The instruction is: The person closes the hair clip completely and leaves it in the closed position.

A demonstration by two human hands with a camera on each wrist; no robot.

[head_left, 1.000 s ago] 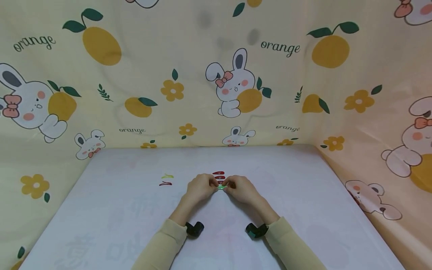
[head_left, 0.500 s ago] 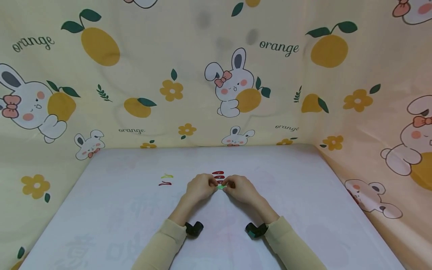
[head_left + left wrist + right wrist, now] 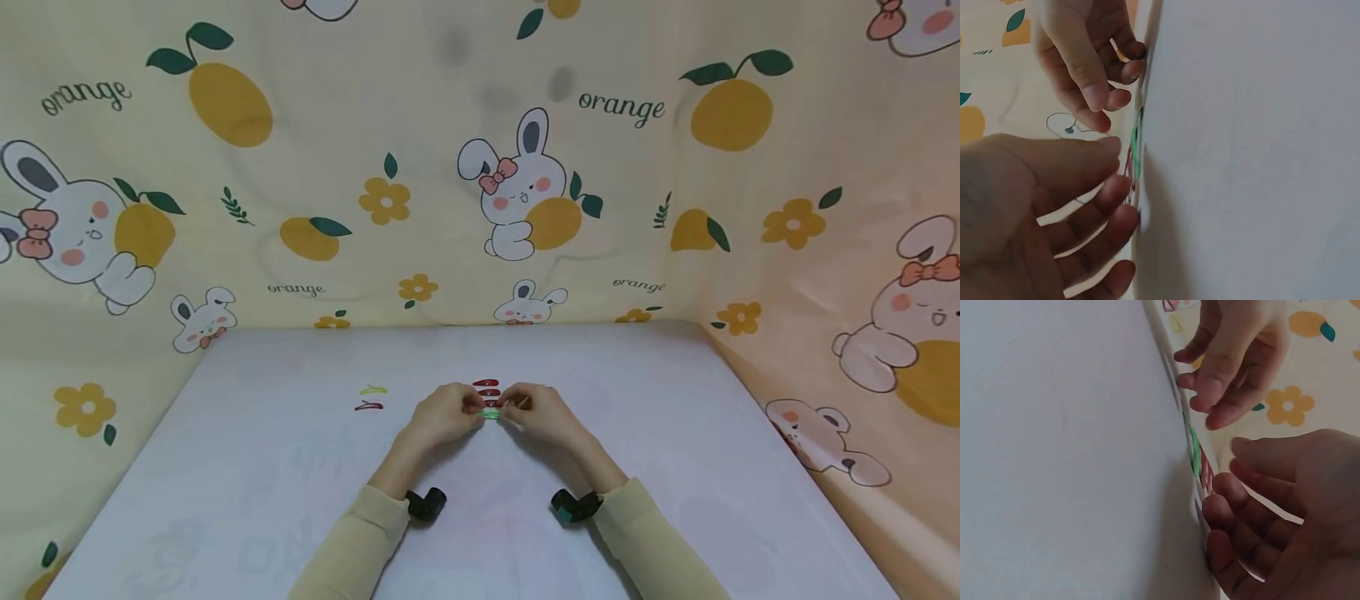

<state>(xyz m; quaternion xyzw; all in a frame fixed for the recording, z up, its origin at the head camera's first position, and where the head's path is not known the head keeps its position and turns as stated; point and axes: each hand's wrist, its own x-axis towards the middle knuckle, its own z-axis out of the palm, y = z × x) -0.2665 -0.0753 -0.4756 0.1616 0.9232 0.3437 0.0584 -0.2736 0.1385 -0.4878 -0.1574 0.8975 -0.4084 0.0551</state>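
1. The white table point(image 3: 480, 550) gives the clips a flat, plain ground, with a printed cloth point(image 3: 420, 100) behind it.
2. The left hand point(image 3: 444, 414) and right hand point(image 3: 542, 412) face each other across one small clip, probably so that both its ends are within fingertip reach. Their fingers are loosely bent and neither seems to grip anything; whether a fingertip touches the clip I can't tell.
3. Three red clips point(image 3: 489, 392) lie one beyond another, spaced narrowly like rungs, which suggests deliberate lining-up.
4. Well to the left, a yellow clip point(image 3: 372, 390) and a dark red clip point(image 3: 368, 407) lie apart from that row, their arms splayed, perhaps kept aside for that reason.
5. The green clip point(image 3: 492, 414) lies on the table between the hands, at the row's near end: bright, slim, glossy and roughly parallel to the red ones.
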